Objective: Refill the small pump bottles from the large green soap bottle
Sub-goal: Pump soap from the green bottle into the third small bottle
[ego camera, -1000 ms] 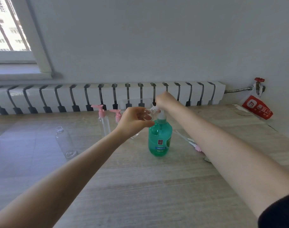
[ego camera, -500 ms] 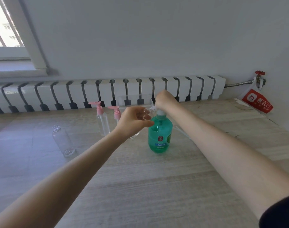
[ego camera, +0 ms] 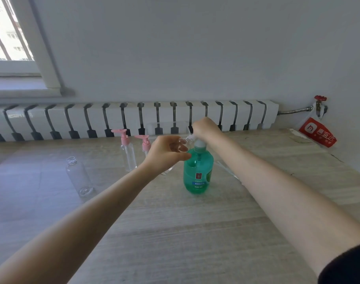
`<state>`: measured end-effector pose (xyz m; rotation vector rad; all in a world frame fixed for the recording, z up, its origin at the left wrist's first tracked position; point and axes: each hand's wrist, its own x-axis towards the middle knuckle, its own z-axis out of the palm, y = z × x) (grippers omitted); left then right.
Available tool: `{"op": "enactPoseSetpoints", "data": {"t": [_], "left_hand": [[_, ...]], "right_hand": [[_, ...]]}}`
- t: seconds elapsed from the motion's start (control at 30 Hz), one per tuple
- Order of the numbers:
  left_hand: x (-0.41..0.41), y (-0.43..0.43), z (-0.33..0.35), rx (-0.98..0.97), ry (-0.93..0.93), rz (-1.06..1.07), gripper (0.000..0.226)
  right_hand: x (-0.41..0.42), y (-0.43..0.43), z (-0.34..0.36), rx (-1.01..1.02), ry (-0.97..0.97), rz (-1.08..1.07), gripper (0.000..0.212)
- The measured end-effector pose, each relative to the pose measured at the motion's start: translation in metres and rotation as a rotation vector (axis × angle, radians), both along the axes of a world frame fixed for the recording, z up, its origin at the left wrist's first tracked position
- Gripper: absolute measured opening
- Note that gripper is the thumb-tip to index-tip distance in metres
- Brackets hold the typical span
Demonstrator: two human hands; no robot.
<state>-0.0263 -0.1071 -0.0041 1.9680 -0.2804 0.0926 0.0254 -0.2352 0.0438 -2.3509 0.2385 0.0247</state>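
A person's left hand (ego camera: 166, 153) curls its fingers (ego camera: 180, 147) round a tilted small clear bottle (ego camera: 187, 138), its mouth just beyond them at the pump of the large green soap bottle (ego camera: 198, 171). The right hand (ego camera: 205, 128) covers the pump (its fingers hidden). Slow, full strokes with the mouth under the spout should spare the tabletop (ego camera: 175, 232).

- The left hand (ego camera: 166, 152), gripping a small clear bottle (ego camera: 186, 138), and the right hand (ego camera: 204, 128) are meeting over the green soap bottle (ego camera: 198, 173), blocking both flanks.
- Pink-pump bottles (ego camera: 128, 154) and a capless bottle (ego camera: 78, 177) are obstructing the left side.
- Bare tabletop (ego camera: 175, 232) in front is offering passage.
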Motion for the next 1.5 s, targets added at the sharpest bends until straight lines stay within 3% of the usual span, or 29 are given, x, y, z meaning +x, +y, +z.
{"op": "enactPoseSetpoints", "data": {"t": [0.1,0.2,0.3,0.37,0.7,1.2,1.5], "left_hand": [[-0.001,-0.001,0.006,-0.022,-0.009,-0.003,0.037],[-0.001,-0.001,0.009,-0.023,-0.003,-0.012,0.038],[-0.001,0.0,0.009,-0.024,-0.003,-0.009,0.04],[-0.001,0.0,0.009,-0.021,-0.006,-0.008,0.04],[-0.001,-0.001,0.005,-0.017,-0.012,-0.006,0.042],[0.0,0.0,-0.002,-0.023,0.022,-0.018,0.039],[-0.002,0.001,-0.001,-0.039,0.023,-0.023,0.036]], "right_hand": [[-0.002,0.0,0.009,-0.154,-0.03,0.059,0.037],[-0.003,-0.002,0.011,-0.164,-0.018,0.076,0.014],[0.0,-0.001,0.008,-0.234,-0.02,0.127,0.02],[0.004,-0.003,0.007,-0.156,-0.008,0.109,0.028],[0.004,-0.001,0.001,-0.371,-0.005,0.168,0.035],[0.007,0.0,-0.005,-0.407,-0.019,0.192,0.035],[0.01,-0.002,-0.006,-0.23,0.005,0.172,0.035]]}}
